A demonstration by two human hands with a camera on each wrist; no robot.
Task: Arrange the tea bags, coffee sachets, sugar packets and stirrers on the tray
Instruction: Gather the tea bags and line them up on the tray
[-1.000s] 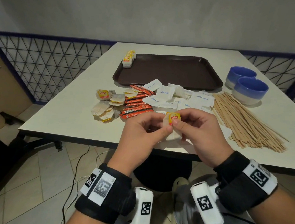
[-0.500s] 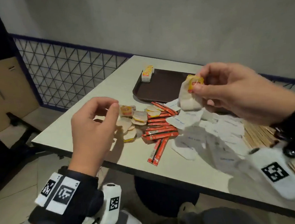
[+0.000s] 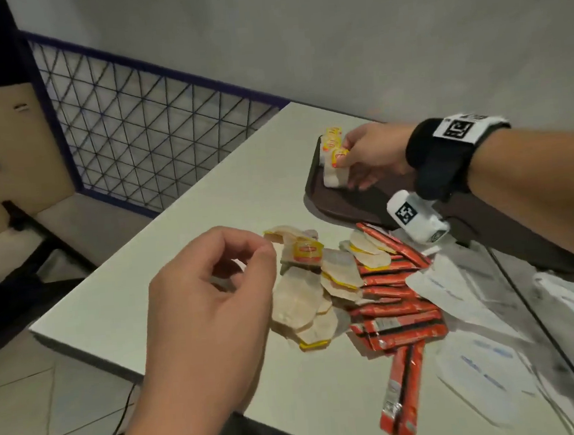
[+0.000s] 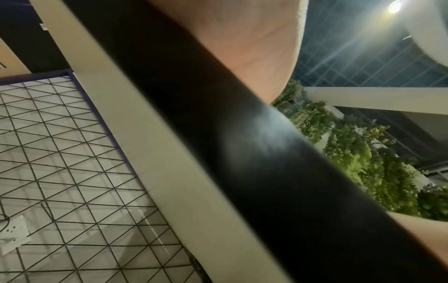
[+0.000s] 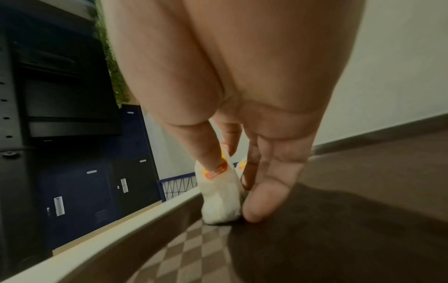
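Note:
My right hand [image 3: 346, 159] reaches to the far left corner of the brown tray [image 3: 363, 204] and pinches a white tea bag [image 3: 335, 175] by its yellow tag. It holds the bag upright with its bottom on the tray, at the near end of a short row of tea bags [image 3: 331, 137]. The right wrist view shows thumb and forefinger on the tag of that tea bag [image 5: 221, 195]. My left hand [image 3: 248, 265] hovers over the loose tea bag pile [image 3: 305, 298], fingers loosely curled and holding nothing. Beside the pile lie red coffee sachets [image 3: 396, 311] and white sugar packets [image 3: 478, 356].
The pale table [image 3: 179, 260] ends close to my left hand, with tiled floor below. A blue wire-mesh fence [image 3: 141, 132] runs behind the table's left side. The left wrist view shows only my palm [image 4: 254, 47] and the table's edge.
Both hands held the tea bag in front of me. Then the right hand carried it out to the tray's far corner and the left hand moved over the tea bag pile.

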